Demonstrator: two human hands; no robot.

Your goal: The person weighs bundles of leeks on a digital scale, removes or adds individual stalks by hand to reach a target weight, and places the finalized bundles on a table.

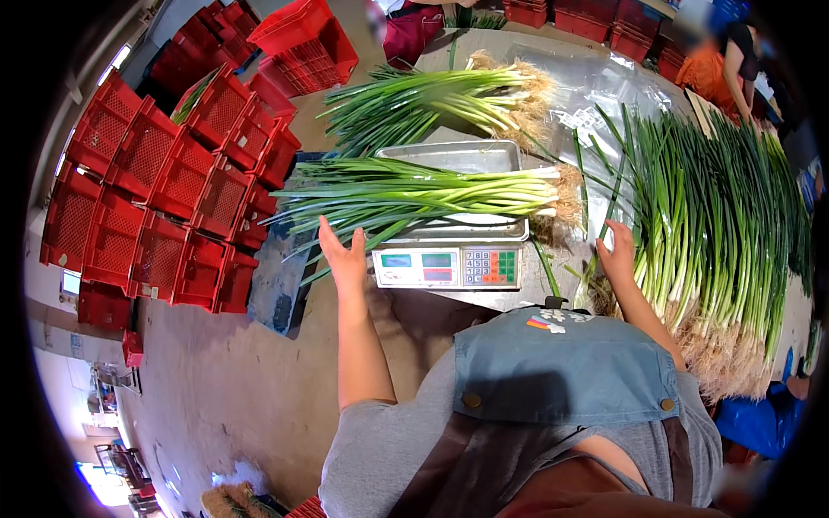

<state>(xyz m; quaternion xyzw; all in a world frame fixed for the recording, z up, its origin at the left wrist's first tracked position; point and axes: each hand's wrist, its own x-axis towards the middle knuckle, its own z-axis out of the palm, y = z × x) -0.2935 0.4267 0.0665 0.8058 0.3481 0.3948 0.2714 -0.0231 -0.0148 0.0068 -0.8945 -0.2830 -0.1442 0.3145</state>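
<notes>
A bunch of green onions with pale roots lies across the metal pan of a digital scale. Beside the bunch's dark green leaf tips, my left hand is held open with fingers apart. To the right of the scale, my right hand is open next to a loose green stalk; whether it touches the stalk I cannot tell. A large heap of green onions lies just right of that hand, roots towards me. Another pile of green onions rests behind the scale.
Clear plastic bags with printed labels lie on the table behind the heap. Red plastic crates stand stacked at left, by a blue-grey platform. Two people are across the table, one with an arm over the heap's far end.
</notes>
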